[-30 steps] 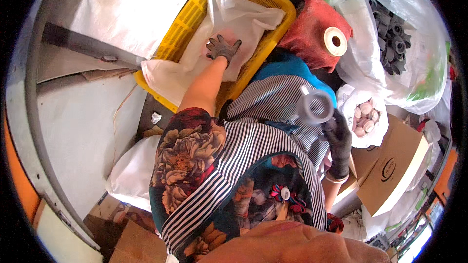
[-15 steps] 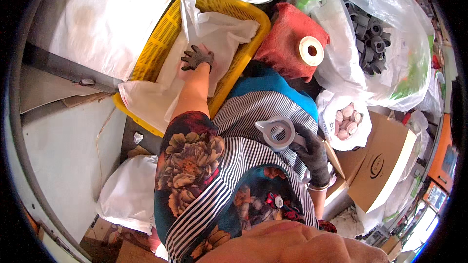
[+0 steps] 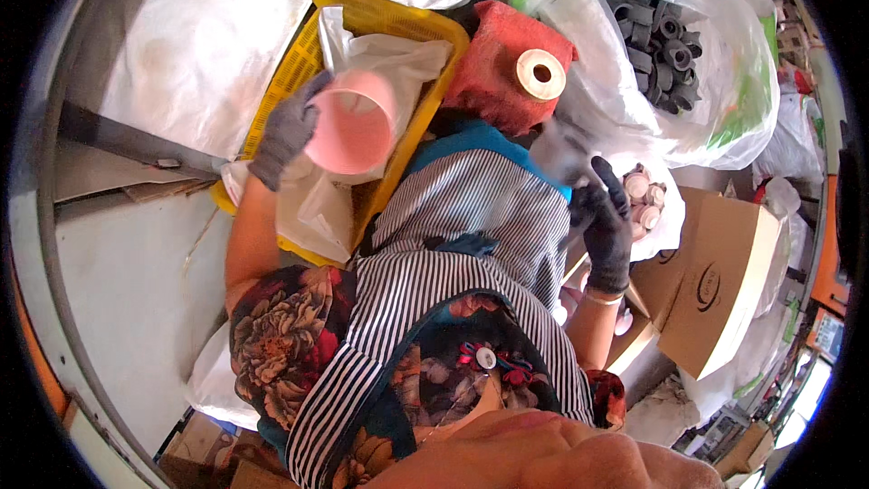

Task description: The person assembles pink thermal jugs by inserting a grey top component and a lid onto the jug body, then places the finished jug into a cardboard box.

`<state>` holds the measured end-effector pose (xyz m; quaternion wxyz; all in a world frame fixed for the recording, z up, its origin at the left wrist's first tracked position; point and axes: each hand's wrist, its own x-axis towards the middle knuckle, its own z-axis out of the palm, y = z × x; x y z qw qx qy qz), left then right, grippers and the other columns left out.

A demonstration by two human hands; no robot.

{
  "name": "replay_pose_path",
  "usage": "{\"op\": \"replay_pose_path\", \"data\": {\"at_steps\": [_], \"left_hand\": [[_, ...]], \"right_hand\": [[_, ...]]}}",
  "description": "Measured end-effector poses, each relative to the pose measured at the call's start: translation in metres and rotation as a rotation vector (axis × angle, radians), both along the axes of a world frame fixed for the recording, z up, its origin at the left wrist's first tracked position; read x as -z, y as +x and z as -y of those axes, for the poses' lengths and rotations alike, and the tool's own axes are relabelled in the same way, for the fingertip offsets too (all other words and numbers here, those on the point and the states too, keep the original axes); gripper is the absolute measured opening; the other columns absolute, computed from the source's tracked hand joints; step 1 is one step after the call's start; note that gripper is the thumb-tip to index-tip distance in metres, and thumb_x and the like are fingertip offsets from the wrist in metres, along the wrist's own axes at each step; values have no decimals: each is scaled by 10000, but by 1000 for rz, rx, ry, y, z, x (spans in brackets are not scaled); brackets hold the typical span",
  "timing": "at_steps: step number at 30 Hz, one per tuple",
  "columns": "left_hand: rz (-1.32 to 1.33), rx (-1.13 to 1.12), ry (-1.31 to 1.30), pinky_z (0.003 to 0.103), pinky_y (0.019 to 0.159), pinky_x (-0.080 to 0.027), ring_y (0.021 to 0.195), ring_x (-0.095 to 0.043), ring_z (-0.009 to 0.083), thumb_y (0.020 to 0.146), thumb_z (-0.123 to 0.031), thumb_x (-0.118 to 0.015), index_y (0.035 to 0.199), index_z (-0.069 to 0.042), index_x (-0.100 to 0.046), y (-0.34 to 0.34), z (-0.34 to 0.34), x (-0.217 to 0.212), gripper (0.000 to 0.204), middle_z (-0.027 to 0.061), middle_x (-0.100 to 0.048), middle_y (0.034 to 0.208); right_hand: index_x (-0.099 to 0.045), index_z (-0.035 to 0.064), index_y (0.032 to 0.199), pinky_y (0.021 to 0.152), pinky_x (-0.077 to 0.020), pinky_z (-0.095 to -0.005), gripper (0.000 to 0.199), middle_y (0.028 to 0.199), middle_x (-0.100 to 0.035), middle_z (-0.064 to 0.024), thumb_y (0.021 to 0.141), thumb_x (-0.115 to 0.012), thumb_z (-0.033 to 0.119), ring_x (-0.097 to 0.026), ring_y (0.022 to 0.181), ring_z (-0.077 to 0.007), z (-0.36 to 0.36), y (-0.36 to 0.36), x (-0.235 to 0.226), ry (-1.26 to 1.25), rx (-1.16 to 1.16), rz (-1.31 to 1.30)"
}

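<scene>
My left hand [image 3: 288,131], in a dark glove, grips the side of a pink cup-like cylinder [image 3: 351,122]. Its open round end shows, tilted above the yellow basket [image 3: 444,36]. White plastic sheeting [image 3: 407,59] lines that basket. On the other side, my gloved right hand [image 3: 605,231] holds a translucent grey ring-shaped lid with a spout [image 3: 563,152], smeared by motion. Beyond the lap, a pale ring-shaped disc [image 3: 527,81] rests on a red cloth-covered block [image 3: 484,63].
At the far right, a clear plastic bag [image 3: 729,109] holds several dark grey plastic parts [image 3: 665,50]. Nearer stand a white bag of pinkish round pieces [image 3: 643,199] and an open cardboard box [image 3: 724,294]. A white-covered surface [image 3: 199,45] lies at the left.
My left hand has come up out of the basket with the pink cylinder. My right hand has moved the grey spouted lid away from my body, toward the red block.
</scene>
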<state>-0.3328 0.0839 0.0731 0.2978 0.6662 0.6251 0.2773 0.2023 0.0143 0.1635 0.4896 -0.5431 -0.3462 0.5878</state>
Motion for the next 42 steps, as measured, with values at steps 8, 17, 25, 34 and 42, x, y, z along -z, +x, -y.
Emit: {"op": "replay_pose_path", "data": {"at_steps": [8,17,25,34,42], "left_hand": [[116,459,946,520,1114,-455,1343,-515,422,823,-216,-786,1387,-148,-619,196,40,-17,592,195,-533,1453],[35,779,997,540,1111,-453,1307,-548,293,855,-303,-712,1308,-196,-668,192,44,-24,467,60,-581,1390],[-58,1231,984,608,1063,-467,1222,-580,362,787,-373,-720,1240,-237,-660,267,-7,-85,476,71,-620,1282],[-255,1415,910,471,789,-532,881,-649,293,770,-338,-658,952,-158,-675,272,-3,-83,257,75,-646,949],[1196,571,-364,241,588,-443,648,-517,87,1054,-470,-538,1015,-154,-617,276,-14,-114,327,-38,-574,797]], "right_hand": [[-501,-18,1466,1113,-409,-350,583,1405,-599,-138,1013,-595,337,-560,1273,-225,-58,-27,-3,405,-332,481],[-450,-19,1499,1206,-304,-398,1118,1530,-472,-138,617,-946,455,-437,1419,-245,-19,-1,36,359,-386,217],[-463,-16,1492,1220,-280,-404,1103,1542,-483,-126,620,-940,461,-446,1419,-237,-16,12,48,308,-446,172],[-480,-13,1484,1256,-169,-431,1073,1487,-559,-141,665,-874,557,-470,1420,-251,-5,7,44,404,-520,366],[-539,-19,1435,1171,-346,-418,1029,1443,-563,-159,608,-947,438,-498,1359,-286,-3,-9,35,224,-495,228]]}}
